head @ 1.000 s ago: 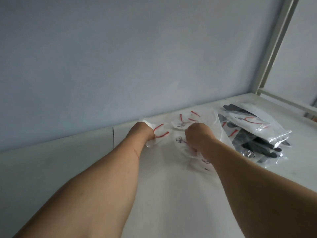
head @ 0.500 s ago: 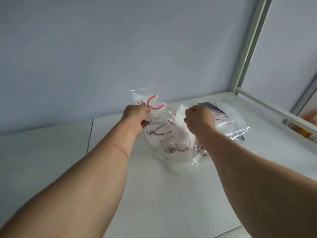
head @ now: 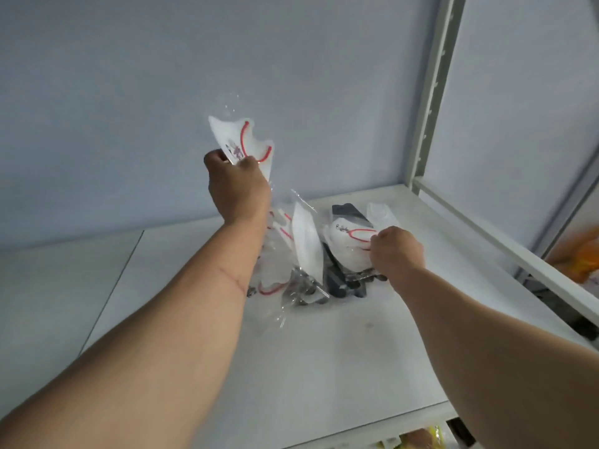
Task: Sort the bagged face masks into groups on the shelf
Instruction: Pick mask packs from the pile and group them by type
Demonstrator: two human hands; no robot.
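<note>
Left hand [head: 238, 186] grips raised bagged mask [head: 241, 144]; right hand [head: 397, 251] pinches another.

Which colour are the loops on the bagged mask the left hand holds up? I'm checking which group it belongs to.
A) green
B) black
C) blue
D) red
D: the left hand grips a bagged white mask raised above the shelf, and its ear loops show red.

A pale blue-grey wall [head: 129, 92] backs the white shelf [head: 324, 367]; a perforated metal upright [head: 431, 92] stands at the right.
</note>
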